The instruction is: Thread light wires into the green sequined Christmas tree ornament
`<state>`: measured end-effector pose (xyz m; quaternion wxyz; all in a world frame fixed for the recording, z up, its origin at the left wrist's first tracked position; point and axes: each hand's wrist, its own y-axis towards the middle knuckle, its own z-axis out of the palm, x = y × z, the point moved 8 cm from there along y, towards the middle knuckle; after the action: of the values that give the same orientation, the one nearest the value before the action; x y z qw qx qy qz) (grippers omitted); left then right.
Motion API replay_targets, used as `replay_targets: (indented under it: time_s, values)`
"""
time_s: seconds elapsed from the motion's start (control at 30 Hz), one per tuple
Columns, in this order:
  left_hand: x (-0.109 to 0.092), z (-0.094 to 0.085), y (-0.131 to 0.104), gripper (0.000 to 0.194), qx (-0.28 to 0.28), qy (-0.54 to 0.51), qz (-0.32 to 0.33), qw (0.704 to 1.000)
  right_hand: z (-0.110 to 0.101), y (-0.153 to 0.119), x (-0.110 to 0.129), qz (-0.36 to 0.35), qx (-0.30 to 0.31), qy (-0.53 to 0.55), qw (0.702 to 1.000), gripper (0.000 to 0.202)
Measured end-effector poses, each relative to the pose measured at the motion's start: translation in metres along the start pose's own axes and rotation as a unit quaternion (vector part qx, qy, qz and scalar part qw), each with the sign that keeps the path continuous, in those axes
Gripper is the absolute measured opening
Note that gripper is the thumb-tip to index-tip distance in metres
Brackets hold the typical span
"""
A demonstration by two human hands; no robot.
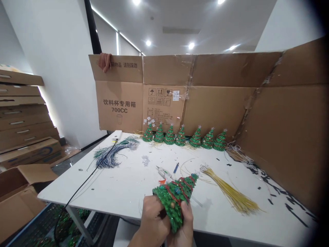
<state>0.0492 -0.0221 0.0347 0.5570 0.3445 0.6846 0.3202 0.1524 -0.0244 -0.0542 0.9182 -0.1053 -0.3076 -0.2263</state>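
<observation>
A small green tinsel Christmas tree (175,195) with red garland and coloured baubles is held tilted over the table's front edge, its tip pointing up and right. My right hand (187,218) grips it near the base, thumb pressed on its side. My left hand (154,214) is closed against the open base, knuckles up; its fingertips are hidden, so what they pinch cannot be seen. Just beyond the tree lie pale-handled cutters (164,172), a small orange piece (162,181) and a blue pen-like tool (176,167).
Several finished-looking trees (180,136) line the back of the white table (115,192), before a cardboard screen (164,73). Bundles of blue-green wires (110,154) and yellow wires (232,192) flank the middle. Black scraps (280,190) lie right. A black cable (84,180) crosses the left side.
</observation>
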Motion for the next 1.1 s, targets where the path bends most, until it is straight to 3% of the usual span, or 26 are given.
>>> replay_targets:
  time_s: [0.27, 0.53, 0.83, 0.97, 1.1]
  values:
    - [0.000, 0.001, 0.000, 0.019, -0.006, -0.001, 0.017, 1.000, -0.001, 0.001, -0.002, 0.004, 0.002, 0.020, 1.000, 0.061]
    - [-0.005, 0.001, 0.004, 0.018, 0.000, -0.025, 0.024, 0.999, 0.007, 0.000, 0.002, 0.013, 0.038, 0.001, 0.999, 0.049]
    - [0.006, 0.006, -0.001, 0.014, 0.003, -0.032, 0.003, 0.999, 0.011, 0.001, 0.009, -0.030, 0.036, 0.007, 0.999, 0.061]
    - [0.015, 0.013, -0.007, 0.012, 0.019, -0.037, 0.003, 0.999, 0.002, 0.008, 0.019, -0.061, -0.007, -0.021, 0.998, 0.064]
    - [0.015, 0.017, -0.009, 0.014, 0.023, 0.002, 0.043, 0.999, -0.001, 0.014, 0.029, -0.071, -0.031, -0.037, 0.996, 0.065]
